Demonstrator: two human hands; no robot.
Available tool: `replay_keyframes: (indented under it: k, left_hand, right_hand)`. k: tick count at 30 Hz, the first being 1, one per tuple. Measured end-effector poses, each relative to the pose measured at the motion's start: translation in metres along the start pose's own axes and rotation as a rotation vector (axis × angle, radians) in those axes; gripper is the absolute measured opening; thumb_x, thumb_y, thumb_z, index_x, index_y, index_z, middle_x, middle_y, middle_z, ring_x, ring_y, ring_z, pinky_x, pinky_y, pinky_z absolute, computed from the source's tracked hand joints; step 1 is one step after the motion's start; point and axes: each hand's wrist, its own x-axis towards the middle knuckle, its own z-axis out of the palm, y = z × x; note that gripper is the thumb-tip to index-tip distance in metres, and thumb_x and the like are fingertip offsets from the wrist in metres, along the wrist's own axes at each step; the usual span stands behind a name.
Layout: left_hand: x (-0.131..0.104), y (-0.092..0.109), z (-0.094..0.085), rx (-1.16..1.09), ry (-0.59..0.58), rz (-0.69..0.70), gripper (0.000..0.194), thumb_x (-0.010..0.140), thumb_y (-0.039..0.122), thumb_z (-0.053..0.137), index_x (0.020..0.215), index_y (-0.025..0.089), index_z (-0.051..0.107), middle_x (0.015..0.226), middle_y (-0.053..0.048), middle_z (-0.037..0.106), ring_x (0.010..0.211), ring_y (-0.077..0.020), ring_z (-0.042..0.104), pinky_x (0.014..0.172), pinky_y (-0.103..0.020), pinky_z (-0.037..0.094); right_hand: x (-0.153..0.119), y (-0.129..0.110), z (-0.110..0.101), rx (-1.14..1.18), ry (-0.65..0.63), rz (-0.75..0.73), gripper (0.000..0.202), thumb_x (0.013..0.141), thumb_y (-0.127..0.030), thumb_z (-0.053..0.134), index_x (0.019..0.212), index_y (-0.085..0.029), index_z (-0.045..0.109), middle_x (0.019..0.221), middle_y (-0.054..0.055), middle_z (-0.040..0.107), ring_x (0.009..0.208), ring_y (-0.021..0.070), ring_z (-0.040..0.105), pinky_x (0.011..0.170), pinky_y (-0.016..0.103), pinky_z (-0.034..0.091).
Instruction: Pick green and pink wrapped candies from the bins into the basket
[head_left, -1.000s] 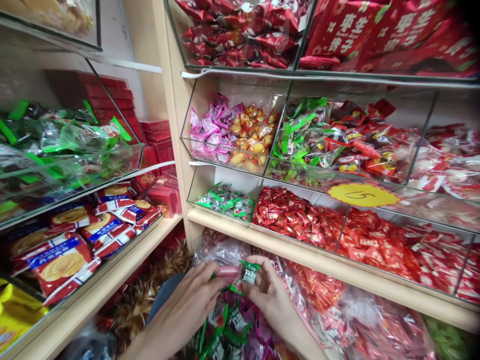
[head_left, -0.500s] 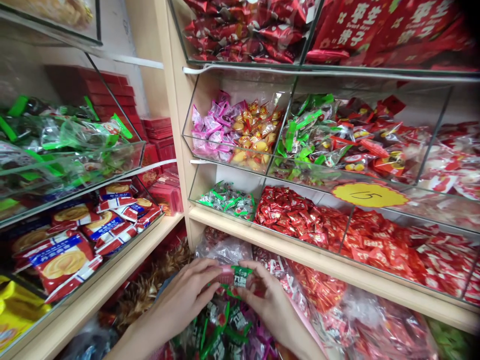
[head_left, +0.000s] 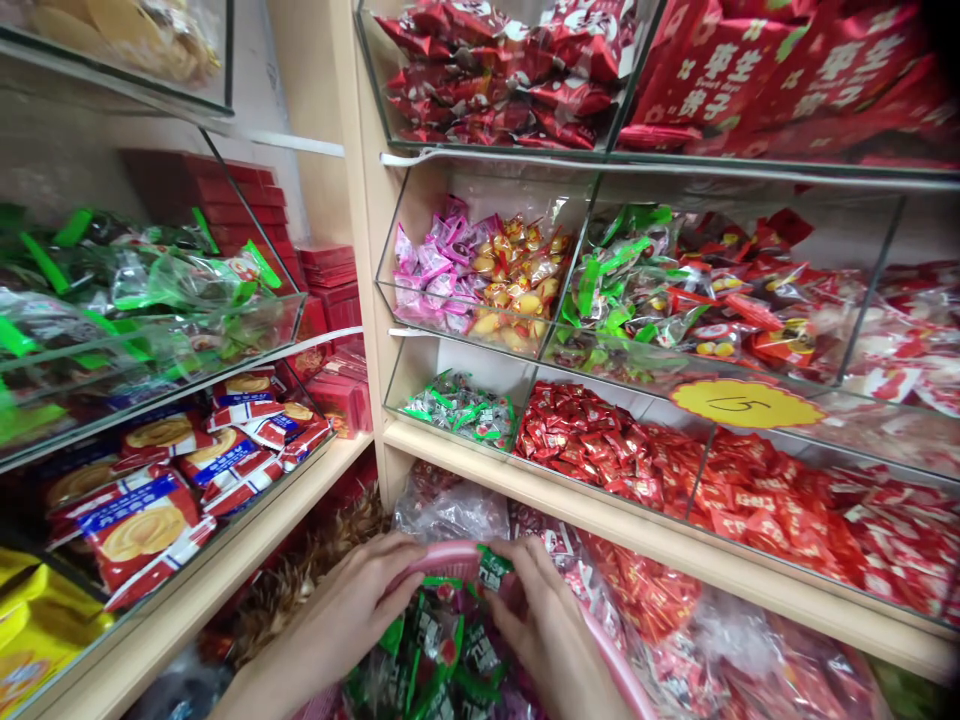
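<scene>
A pink basket (head_left: pixel 459 549) filled with green candy packets (head_left: pixel 442 640) is at the bottom centre. Its curved rim passes under my left hand (head_left: pixel 367 590), whose fingers curl over it with the thumb below. Between the thumb and fingers of my right hand (head_left: pixel 536 610) is a small green candy packet (head_left: pixel 493 568), held just at the rim's far side. Part of that packet is hidden by the fingers. A gap with pink rim showing separates my two hands.
Clear bins of red candy packets (head_left: pixel 585 430) and small green packets (head_left: pixel 461 405) line the shelf ahead. A yellow price tag (head_left: pixel 746 404) hangs on the right. Biscuit packs (head_left: pixel 142 525) fill the left bin. Plastic bags of red candy (head_left: pixel 645 585) lie below the shelf edge (head_left: pixel 600 510).
My left fingers have drawn away from the green candy packet, and more of the pink rim shows between my hands. The packet has tilted in my right hand. The view has shifted slightly.
</scene>
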Motion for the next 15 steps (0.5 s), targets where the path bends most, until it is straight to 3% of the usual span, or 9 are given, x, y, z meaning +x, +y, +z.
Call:
replay_keyframes:
  k: [4, 8, 11, 15]
  left_hand:
    - [-0.001, 0.002, -0.001, -0.02, -0.007, -0.004, 0.031, 0.089, 0.039, 0.04, 0.11, 0.032, 0.062, 0.112, -0.001, 0.061, 0.103, -0.0184, 0.057, 0.093, -0.031, 0.044]
    - [0.011, -0.001, -0.011, 0.048, 0.04, -0.008, 0.032, 0.089, 0.038, 0.04, 0.108, 0.028, 0.063, 0.114, -0.003, 0.061, 0.105, -0.0197, 0.056, 0.094, -0.033, 0.043]
    - [0.037, -0.003, -0.032, 0.157, 0.197, 0.0, 0.035, 0.089, 0.039, 0.038, 0.108, 0.023, 0.063, 0.115, -0.006, 0.061, 0.109, -0.0221, 0.053, 0.098, -0.036, 0.04]
    - [0.089, 0.0, -0.062, 0.329, 0.351, 0.038, 0.035, 0.089, 0.033, 0.036, 0.108, 0.018, 0.061, 0.116, -0.009, 0.059, 0.111, -0.0228, 0.05, 0.098, -0.036, 0.038]
  right_hand:
    - [0.0, 0.009, 0.009, 0.0, -0.043, -0.034, 0.037, 0.078, -0.012, 0.051, 0.112, -0.027, 0.055, 0.103, 0.005, 0.056, 0.081, 0.0181, 0.061, 0.071, 0.028, 0.05]
    - [0.002, 0.012, 0.014, 0.0, -0.175, -0.061, 0.038, 0.08, -0.014, 0.052, 0.114, -0.029, 0.058, 0.11, 0.004, 0.061, 0.101, 0.0218, 0.059, 0.088, 0.032, 0.047]
    - [0.002, 0.012, 0.014, -0.075, -0.205, -0.016, 0.035, 0.084, -0.022, 0.051, 0.116, -0.029, 0.059, 0.117, 0.005, 0.061, 0.109, 0.0254, 0.056, 0.094, 0.037, 0.045]
    - [-0.001, 0.014, 0.013, -0.132, -0.206, 0.016, 0.037, 0.086, -0.029, 0.049, 0.121, -0.03, 0.057, 0.121, 0.007, 0.061, 0.111, 0.0281, 0.056, 0.095, 0.039, 0.044]
